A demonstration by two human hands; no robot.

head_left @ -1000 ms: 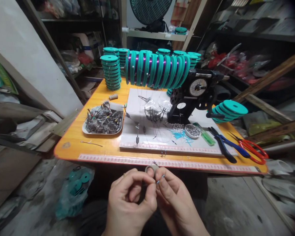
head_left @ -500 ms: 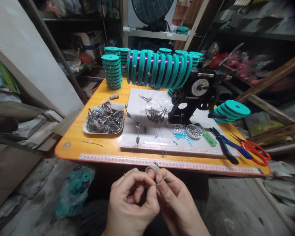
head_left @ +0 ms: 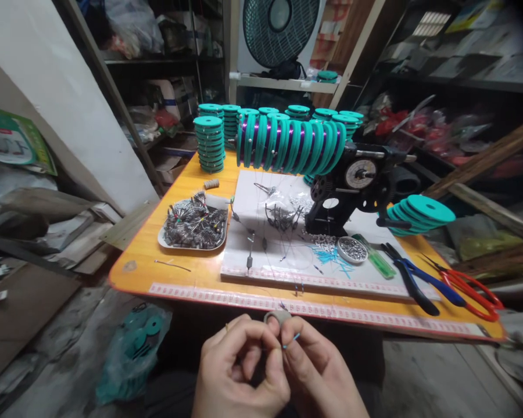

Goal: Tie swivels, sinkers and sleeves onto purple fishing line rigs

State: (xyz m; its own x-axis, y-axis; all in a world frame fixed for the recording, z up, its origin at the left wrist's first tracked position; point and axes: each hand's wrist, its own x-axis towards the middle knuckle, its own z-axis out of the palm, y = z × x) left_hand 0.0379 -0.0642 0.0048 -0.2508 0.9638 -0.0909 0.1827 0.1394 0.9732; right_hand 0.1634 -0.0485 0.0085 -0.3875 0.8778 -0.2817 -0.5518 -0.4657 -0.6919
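My left hand (head_left: pixel 244 368) is closed in a pinch, thumb against forefinger, on a fishing line so fine that it barely shows. Touching it at the fingertips, my right hand (head_left: pixel 322 366) pinches a short thin blue tube (head_left: pixel 297 337) between thumb and forefinger. A beige-grey band (head_left: pixel 278 316) wraps a fingertip just above the pinch; whose finger it is, I cannot tell. Both hands are in front of the table's near edge, below the pink-marked ruler strip (head_left: pixel 244 299). More blue tubes (head_left: pixel 333 258) lie loose on the white board (head_left: pixel 239 232).
A black winding machine (head_left: pixel 353 186) carries teal spools (head_left: pixel 287 145) of purple line. On the left sits a tray (head_left: pixel 192 247) of weights with wires. A dish (head_left: pixel 352 249) of small metal parts, blue-handled pliers (head_left: pixel 431 281) and red-handled scissors (head_left: pixel 475 290) lie rightward. Teal spool stacks (head_left: pixel 210 145) stand behind.
The view has tilted up a little, so the table and hands appear lower. Both hands keep their pinch, with the blue tube still in the right fingers.
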